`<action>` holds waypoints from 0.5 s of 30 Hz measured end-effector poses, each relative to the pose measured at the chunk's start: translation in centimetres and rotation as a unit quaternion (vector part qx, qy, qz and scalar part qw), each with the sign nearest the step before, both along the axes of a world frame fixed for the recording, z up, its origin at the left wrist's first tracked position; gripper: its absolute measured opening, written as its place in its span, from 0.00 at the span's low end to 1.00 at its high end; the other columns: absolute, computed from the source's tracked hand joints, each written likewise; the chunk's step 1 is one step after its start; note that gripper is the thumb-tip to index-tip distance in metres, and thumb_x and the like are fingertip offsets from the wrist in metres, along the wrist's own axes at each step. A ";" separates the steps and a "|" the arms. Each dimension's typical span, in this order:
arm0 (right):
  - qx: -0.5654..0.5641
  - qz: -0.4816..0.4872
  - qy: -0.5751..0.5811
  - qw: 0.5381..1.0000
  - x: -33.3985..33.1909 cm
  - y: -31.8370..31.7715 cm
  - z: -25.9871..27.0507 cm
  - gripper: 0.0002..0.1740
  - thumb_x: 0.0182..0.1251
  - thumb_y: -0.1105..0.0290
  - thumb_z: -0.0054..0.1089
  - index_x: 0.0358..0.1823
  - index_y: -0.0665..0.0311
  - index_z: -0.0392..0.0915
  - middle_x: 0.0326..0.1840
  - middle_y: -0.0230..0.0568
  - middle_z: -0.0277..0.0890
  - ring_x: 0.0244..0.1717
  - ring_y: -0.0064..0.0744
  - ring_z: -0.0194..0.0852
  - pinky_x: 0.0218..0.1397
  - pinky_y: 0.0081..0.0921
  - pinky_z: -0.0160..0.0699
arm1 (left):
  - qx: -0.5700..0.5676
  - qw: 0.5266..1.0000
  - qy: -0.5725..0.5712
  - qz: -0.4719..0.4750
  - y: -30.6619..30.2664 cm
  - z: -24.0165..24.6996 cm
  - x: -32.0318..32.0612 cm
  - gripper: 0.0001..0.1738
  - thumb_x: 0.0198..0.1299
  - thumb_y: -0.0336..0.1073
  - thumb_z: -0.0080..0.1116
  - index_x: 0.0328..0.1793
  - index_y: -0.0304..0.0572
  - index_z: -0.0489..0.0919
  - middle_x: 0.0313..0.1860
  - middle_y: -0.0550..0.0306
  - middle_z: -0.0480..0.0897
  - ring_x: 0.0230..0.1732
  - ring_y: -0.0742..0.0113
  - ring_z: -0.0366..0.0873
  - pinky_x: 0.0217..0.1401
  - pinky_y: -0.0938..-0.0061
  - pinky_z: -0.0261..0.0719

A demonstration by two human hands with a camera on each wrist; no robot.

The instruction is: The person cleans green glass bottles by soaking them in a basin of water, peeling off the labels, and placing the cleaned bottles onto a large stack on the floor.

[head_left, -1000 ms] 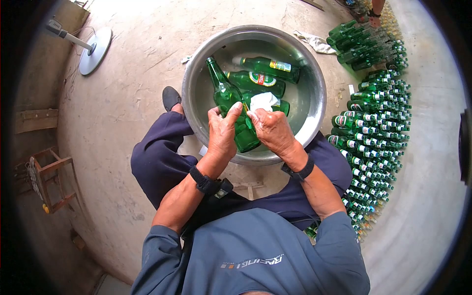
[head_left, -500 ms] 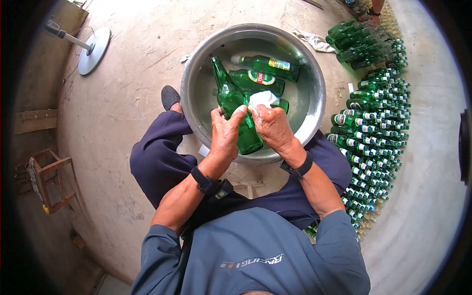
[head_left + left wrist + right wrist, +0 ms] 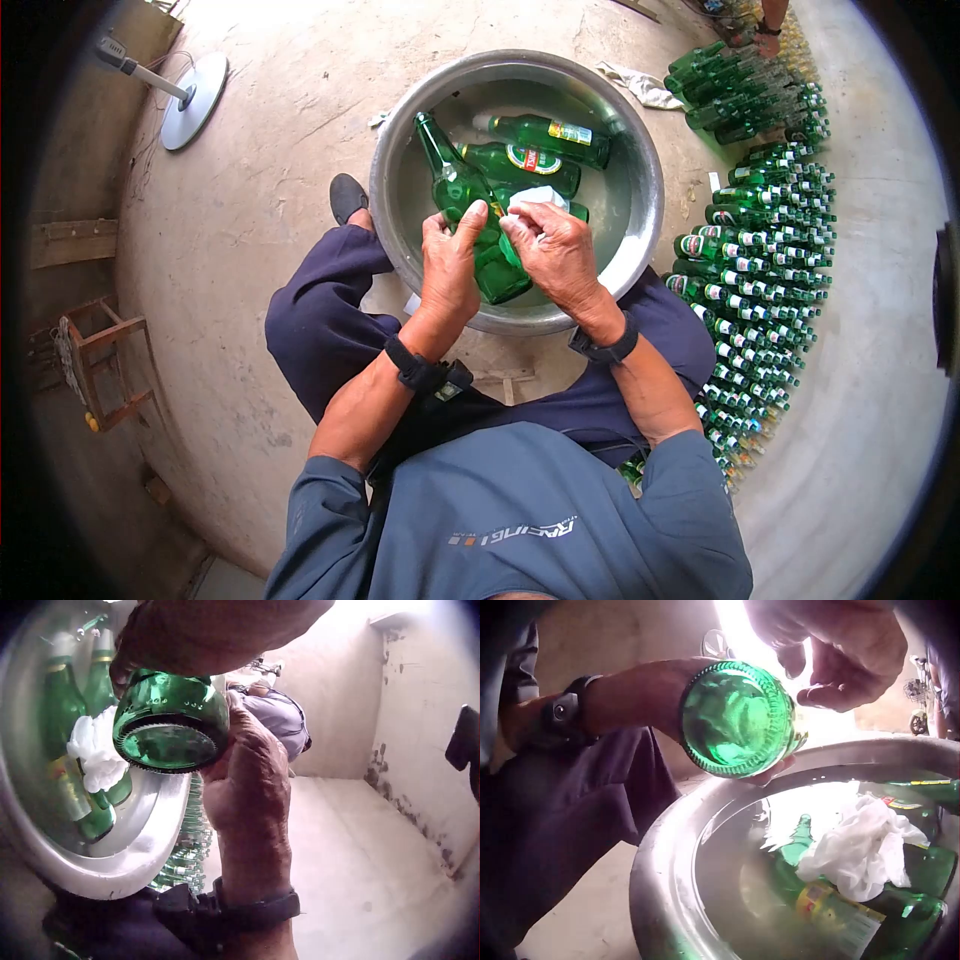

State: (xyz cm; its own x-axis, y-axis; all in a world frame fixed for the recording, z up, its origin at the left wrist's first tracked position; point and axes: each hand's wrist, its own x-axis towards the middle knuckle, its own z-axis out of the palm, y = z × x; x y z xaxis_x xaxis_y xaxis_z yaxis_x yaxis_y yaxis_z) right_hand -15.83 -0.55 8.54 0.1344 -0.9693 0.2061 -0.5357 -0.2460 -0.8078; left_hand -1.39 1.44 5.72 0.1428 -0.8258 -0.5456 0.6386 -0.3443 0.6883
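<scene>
In the head view my left hand (image 3: 452,268) grips a green glass bottle (image 3: 455,185) low on its body, thumb on top. The bottle is tilted over the basin, neck pointing away and base toward me. My right hand (image 3: 560,255) is beside its lower body, fingers bent, thumb and fingertips close to the glass. In the right wrist view a gap shows between that thumb and finger near the bottle's side; I cannot tell whether they pinch anything. A crumpled white cloth (image 3: 866,847) lies on other green bottles (image 3: 560,137) in the water of the metal basin (image 3: 645,190).
Many green bottles (image 3: 765,240) lie stacked along the right wall, with more (image 3: 735,95) behind them. Another person's hand (image 3: 767,42) is at the far right. A fan base (image 3: 195,105) and a wooden stool (image 3: 110,345) stand at left. A cloth (image 3: 640,88) lies behind the basin.
The bottle's neck has swung slightly left and its base has shifted a little. My right hand's fingers have moved slightly and bent more beside it. The other bottles have not moved.
</scene>
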 end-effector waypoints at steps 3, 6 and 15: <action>0.017 0.001 0.009 1.000 0.4 0.3 -0.2 0.09 0.61 0.72 0.73 0.40 0.67 0.84 0.32 0.44 0.81 0.29 0.43 0.82 0.33 0.35 0.79 | -0.027 0.999 -0.035 0.002 0.1 0.3 -0.5 0.35 0.65 0.41 0.71 0.66 0.31 0.63 0.55 0.47 0.79 0.52 0.66 0.79 0.56 0.71 0.81; -0.029 -0.009 0.008 1.000 0.5 0.4 -0.6 0.07 0.61 0.73 0.72 0.39 0.66 0.84 0.32 0.44 0.81 0.30 0.44 0.83 0.33 0.36 0.79 | -0.033 0.998 -0.062 0.006 0.1 1.3 -0.6 0.35 0.65 0.41 0.72 0.66 0.31 0.63 0.56 0.47 0.79 0.53 0.67 0.78 0.57 0.72 0.79; -0.022 -0.029 -0.008 0.999 0.6 0.4 -0.4 0.05 0.62 0.75 0.70 0.38 0.66 0.83 0.32 0.45 0.82 0.29 0.45 0.83 0.33 0.35 0.81 | -0.024 0.994 -0.104 -0.002 0.1 1.7 -0.6 0.37 0.63 0.42 0.73 0.66 0.30 0.63 0.55 0.49 0.78 0.53 0.67 0.77 0.56 0.72 0.78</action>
